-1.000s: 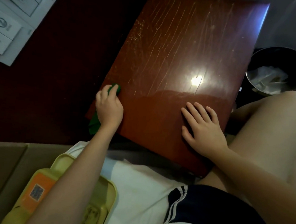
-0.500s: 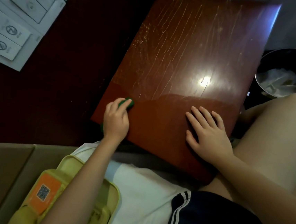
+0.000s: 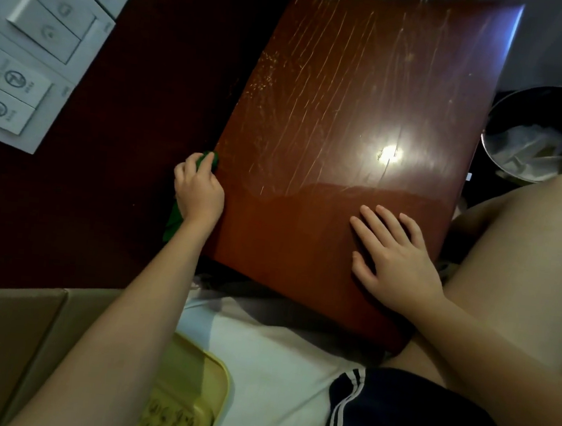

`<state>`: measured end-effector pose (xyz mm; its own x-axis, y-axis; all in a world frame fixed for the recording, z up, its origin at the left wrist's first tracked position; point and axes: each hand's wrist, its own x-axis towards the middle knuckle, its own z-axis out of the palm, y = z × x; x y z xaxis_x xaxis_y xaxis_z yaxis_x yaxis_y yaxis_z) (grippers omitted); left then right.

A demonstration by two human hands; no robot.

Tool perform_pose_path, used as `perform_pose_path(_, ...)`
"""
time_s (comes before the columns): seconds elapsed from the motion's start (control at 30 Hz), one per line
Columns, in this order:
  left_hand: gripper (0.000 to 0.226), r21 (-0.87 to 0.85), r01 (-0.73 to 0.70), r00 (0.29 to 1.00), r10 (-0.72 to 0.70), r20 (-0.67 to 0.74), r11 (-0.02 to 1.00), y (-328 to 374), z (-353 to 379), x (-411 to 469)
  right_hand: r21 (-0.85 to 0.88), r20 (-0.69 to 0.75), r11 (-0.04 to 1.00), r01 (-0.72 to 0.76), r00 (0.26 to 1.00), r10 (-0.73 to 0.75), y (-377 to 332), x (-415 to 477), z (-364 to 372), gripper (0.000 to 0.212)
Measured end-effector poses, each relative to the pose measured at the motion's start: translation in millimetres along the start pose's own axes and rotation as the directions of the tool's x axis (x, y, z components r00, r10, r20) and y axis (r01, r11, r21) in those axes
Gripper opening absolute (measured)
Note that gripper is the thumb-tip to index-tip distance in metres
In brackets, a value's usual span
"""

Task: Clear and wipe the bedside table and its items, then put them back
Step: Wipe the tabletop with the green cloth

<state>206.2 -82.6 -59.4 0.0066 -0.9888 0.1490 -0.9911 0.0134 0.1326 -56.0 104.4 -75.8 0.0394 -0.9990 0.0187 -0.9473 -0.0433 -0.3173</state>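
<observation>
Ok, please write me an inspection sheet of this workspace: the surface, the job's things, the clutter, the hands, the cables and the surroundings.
Surface: bedside table top, glossy reddish-brown, many pale scratches, one bright light reflection.
Job's things: green cloth at the table's left edge, bunched, part of it hanging lower down.
Clutter: yellow tray at lower left, partly behind the left arm; contents unclear.
Hands: left hand grips the cloth; right hand lies flat on the table top, fingers straight.
Cables: nothing seen.
Surroundings: metal bin with a liner, right of the table; white switch panel on the dark wall at left.
</observation>
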Motion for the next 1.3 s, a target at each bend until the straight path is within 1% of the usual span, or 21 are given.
perform_pose_path(0.2, 0.037, -0.019, -0.148, 0.989, 0.148, 0.004, 0.989, 4, -1, -31, -0.003, 0.018, 1.000, -0.006, 1.000, 0.006, -1, 0, 0, 0.056)
perform_pose_path(0.27, 0.040, -0.036, -0.212, 0.977, 0.212, 0.004, 0.977, 9, -4, -51, -0.004, 0.017, 1.000, -0.007, 1.000, 0.007, -1, 0, 0, 0.056)
perform_pose_path(0.37, 0.047, -0.074, -0.303, 0.951, 0.307, 0.043, 0.950, 20, -7, -90, 0.001, 0.002, 1.000, -0.003, 1.000, 0.003, 0, 0, 0, 0.056)
perform_pose_path(0.47, 0.044, -0.101, -0.399, 0.912, 0.406, 0.059, 0.911, 24, -7, -120, 0.004, -0.004, 1.000, 0.003, 1.000, -0.002, 0, 0, 0, 0.056)
perform_pose_path(0.53, 0.042, -0.147, -0.427, 0.898, 0.437, 0.046, 0.892, 23, -6, -123, 0.006, -0.003, 1.000, 0.001, 1.000, -0.001, -1, 1, 0, 0.056)
perform_pose_path(0.6, 0.041, -0.200, -0.379, 0.920, 0.392, 0.027, 0.904, 24, -6, -116, 0.006, -0.003, 1.000, 0.000, 1.000, 0.000, -1, 0, 0, 0.056)
perform_pose_path(0.73, 0.036, -0.220, -0.140, 0.988, 0.150, 0.031, 0.965, 19, -6, -84, 0.003, -0.002, 1.000, 0.002, 1.000, -0.002, 0, 1, -1, 0.056)
perform_pose_path(0.83, 0.037, -0.169, 0.019, 1.000, -0.015, 0.020, 0.985, 15, -5, -51, 0.014, -0.013, 1.000, 0.002, 1.000, -0.002, -1, 0, 0, 0.056)
perform_pose_path(0.9, 0.038, -0.129, 0.091, 0.996, -0.090, 0.011, 0.987, 13, -4, -28, 0.011, -0.018, 1.000, 0.004, 1.000, -0.004, -1, 0, -1, 0.055)
perform_pose_path(1.0, 0.039, -0.080, 0.089, 0.996, -0.086, 0.038, 0.993, 13, -2, 5, 0.010, -0.023, 1.000, 0.000, 1.000, 0.000, -1, 0, 0, 0.055)
perform_pose_path(1.07, 0.040, -0.100, 0.120, 0.991, -0.113, 0.075, 0.988, 17, -1, 22, 0.011, -0.016, 1.000, -0.003, 1.000, 0.003, -1, 0, 0, 0.055)
perform_pose_path(1.17, 0.040, -0.115, 0.167, 0.985, -0.160, 0.069, 0.979, 25, 0, 29, 0.008, -0.005, 1.000, -0.007, 1.000, 0.007, -1, 0, -1, 0.055)
perform_pose_path(1.3, 0.040, -0.090, 0.083, 0.995, -0.078, 0.056, 0.992, 22, 1, 18, -0.002, -0.011, 1.000, -0.016, 1.000, 0.016, -2, 0, -1, 0.055)
